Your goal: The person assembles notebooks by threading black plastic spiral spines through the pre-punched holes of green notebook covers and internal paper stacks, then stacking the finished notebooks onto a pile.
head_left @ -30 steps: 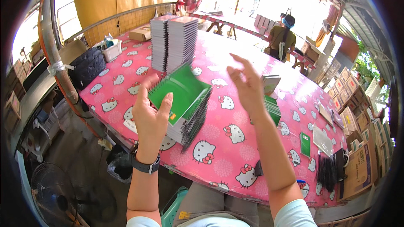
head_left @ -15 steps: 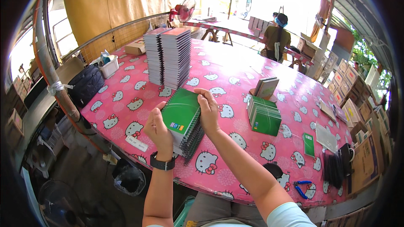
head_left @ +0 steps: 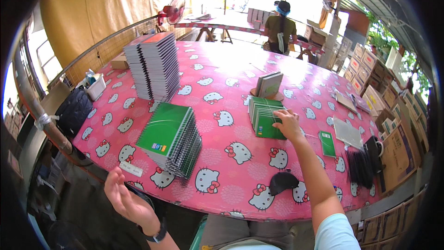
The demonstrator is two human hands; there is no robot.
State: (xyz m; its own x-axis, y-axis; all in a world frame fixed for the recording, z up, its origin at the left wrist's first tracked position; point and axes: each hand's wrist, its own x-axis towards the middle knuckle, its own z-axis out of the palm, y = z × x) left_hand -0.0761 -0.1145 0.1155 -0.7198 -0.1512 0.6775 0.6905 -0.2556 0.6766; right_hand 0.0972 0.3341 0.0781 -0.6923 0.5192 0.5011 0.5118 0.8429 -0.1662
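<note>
A stack of green-covered spiral notebooks [head_left: 169,132] stands on the pink table, its coils showing along the near right side. My left hand [head_left: 130,203] is off that stack, palm up and fingers spread, over the table's front edge. It holds nothing. Farther right, my right hand [head_left: 288,124] touches the right side of a fanned row of green-covered booklets [head_left: 267,125]. Its thumb and index finger are apart on the covers; the other fingertips are partly hidden. Two tall piles of spiral notebooks [head_left: 159,67] rise at the back left.
The pink patterned tablecloth [head_left: 231,176] carries a black cap-like object [head_left: 283,183], a single green booklet [head_left: 327,144], a bundle of black coils [head_left: 360,169] and upright books [head_left: 269,84] on a stand. A co-worker [head_left: 280,28] sits farther back. Cardboard boxes [head_left: 393,132] line the right.
Both hands have let go of the notebook stack. The left drew back toward the front edge; the right went across to the fanned booklets. The view has shifted to the right.
</note>
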